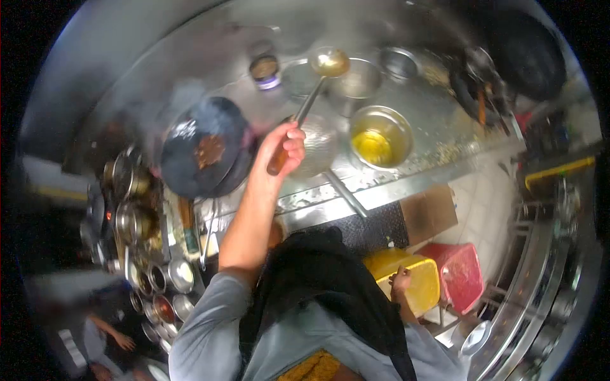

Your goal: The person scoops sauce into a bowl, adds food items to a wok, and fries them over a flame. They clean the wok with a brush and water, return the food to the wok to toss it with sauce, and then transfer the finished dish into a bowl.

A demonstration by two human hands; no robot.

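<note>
My left hand (284, 150) is closed around the wooden handle of a ladle (311, 100). The ladle's bowl is raised over the metal counter, with some amber liquid visible in it. To the left of this hand is a dark wok (202, 147) with a brown patch of food or sauce inside. Below the ladle lies a round strainer (312, 149) with a metal handle. A steel pot (381, 136) of yellow oil stands to its right. My right hand (400, 280) hangs low in front of a yellow bin (422, 286), its fingers loosely bent and apart, apparently with nothing in them.
A purple-banded tin (265, 70) and more steel bowls (399, 63) stand along the back. A red bin (462, 276) is beside the yellow one. Several small pots (181, 276) crowd the lower left, near another person's hand (124, 341). Dark pans (527, 57) are at upper right.
</note>
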